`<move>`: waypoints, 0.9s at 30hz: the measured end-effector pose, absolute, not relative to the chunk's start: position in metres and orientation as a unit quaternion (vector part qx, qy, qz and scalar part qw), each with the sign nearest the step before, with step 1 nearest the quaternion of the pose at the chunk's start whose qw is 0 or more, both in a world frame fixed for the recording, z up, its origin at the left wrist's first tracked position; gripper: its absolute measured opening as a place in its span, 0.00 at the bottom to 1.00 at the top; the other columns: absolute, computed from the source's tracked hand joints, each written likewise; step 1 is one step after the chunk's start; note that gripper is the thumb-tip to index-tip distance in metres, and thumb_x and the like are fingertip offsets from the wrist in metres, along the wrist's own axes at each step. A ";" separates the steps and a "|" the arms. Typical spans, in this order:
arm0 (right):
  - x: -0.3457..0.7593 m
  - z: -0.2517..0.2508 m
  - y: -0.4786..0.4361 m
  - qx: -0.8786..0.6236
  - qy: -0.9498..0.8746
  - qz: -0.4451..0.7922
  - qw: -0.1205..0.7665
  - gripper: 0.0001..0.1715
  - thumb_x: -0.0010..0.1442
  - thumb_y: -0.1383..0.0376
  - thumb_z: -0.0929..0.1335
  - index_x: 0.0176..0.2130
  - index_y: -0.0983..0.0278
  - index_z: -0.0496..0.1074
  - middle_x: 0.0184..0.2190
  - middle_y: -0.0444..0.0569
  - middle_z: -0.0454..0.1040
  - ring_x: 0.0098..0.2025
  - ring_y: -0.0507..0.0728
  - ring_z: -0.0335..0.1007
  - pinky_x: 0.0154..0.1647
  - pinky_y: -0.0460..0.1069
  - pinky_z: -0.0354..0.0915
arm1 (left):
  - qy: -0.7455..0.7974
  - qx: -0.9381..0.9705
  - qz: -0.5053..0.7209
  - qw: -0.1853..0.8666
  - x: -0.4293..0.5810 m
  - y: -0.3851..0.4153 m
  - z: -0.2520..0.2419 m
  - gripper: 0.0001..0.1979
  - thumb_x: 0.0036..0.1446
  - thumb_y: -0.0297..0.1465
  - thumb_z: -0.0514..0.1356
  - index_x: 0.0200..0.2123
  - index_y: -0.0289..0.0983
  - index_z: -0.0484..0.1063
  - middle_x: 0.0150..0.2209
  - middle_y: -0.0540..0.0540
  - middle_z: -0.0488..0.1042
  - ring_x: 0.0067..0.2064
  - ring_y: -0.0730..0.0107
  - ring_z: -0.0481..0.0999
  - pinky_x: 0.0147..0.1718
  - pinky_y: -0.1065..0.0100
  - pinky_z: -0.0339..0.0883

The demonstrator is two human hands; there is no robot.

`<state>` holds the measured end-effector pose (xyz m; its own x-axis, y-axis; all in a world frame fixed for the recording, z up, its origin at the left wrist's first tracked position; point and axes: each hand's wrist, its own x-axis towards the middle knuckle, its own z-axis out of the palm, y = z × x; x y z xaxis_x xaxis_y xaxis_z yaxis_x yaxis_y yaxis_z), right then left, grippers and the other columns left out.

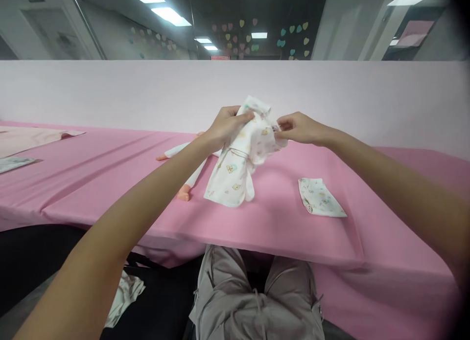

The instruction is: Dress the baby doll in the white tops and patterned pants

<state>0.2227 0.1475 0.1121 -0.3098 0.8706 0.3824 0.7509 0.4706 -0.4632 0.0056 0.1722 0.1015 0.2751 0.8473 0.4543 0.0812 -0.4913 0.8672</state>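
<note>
Two hands are up in front of the person, both closed on one printed baby garment (238, 159). The left hand (223, 127) has its fingers curled over the garment's upper edge, thumb tucked behind the fabric. The right hand (299, 128) pinches the same top edge from the other side, fingertips drawn tight together. The hands are near each other with a bunch of cloth between them. Both forearms reach forward nearly straight, converging from the lower corners, wrists level.

The garment is white with small animal prints. It is lifted at the top, hangs down, and its lower end rests on the pink worktop (275, 222) near the front edge.

Just left of the garment lies one doll (187, 183), mostly hidden by the left forearm and the fabric; a pale limb and a peach foot show.

One folded printed cloth (321, 198) lies flat to the right, apart from the garment. At the far left lie one peach cloth (29, 137) and one more printed piece (14, 163). Another printed cloth (123, 296) lies below the worktop edge, beside the person's grey trousers (257, 301).
</note>
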 end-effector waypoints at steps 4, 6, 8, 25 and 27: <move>0.224 0.097 0.153 -0.497 -0.758 0.210 0.368 0.10 0.52 0.59 0.70 0.28 0.64 0.72 0.27 0.47 0.71 0.31 0.54 0.66 0.29 0.47 0.61 | 0.331 0.711 0.484 0.388 -0.005 0.179 0.104 0.08 0.51 0.35 0.60 0.29 0.34 0.71 0.27 0.46 0.74 0.32 0.67 0.75 0.33 0.66 0.69; 0.216 0.095 0.153 -0.490 -0.733 0.226 0.414 0.12 0.53 0.57 0.70 0.30 0.64 0.72 0.29 0.48 0.72 0.31 0.54 0.67 0.29 0.47 0.61 | 0.328 0.714 0.479 0.391 -0.009 0.185 0.103 0.06 0.50 0.32 0.59 0.30 0.35 0.71 0.28 0.46 0.74 0.32 0.66 0.75 0.34 0.65 0.69; 0.206 0.097 0.152 -0.487 -0.723 0.206 0.445 0.14 0.54 0.55 0.69 0.32 0.64 0.72 0.29 0.48 0.72 0.32 0.54 0.67 0.28 0.47 0.61 | 0.336 0.712 0.480 0.388 -0.011 0.191 0.101 0.06 0.48 0.28 0.57 0.32 0.35 0.71 0.28 0.47 0.73 0.33 0.66 0.75 0.34 0.65 0.69; 0.222 0.123 0.149 -0.488 -0.852 -0.081 0.172 0.17 0.47 0.55 0.72 0.34 0.63 0.75 0.23 0.42 0.67 0.27 0.52 0.62 0.29 0.48 0.52 | 0.410 0.773 0.380 0.300 -0.019 0.175 0.102 0.20 0.46 0.26 0.59 0.46 0.42 0.68 0.33 0.48 0.67 0.31 0.70 0.70 0.29 0.68 0.64; 0.225 0.121 0.143 -0.488 -0.858 -0.056 0.152 0.12 0.48 0.58 0.70 0.32 0.63 0.74 0.23 0.42 0.67 0.26 0.52 0.62 0.27 0.47 0.53 | 0.421 0.772 0.390 0.273 -0.021 0.177 0.100 0.18 0.47 0.25 0.56 0.44 0.42 0.69 0.33 0.48 0.66 0.32 0.69 0.68 0.29 0.69 0.63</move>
<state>0.2246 0.1431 0.1212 -0.4773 0.8198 0.3165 0.8542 0.5174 -0.0520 -0.0214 0.1770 0.0995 0.3407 0.8629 0.3732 0.4368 -0.4968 0.7499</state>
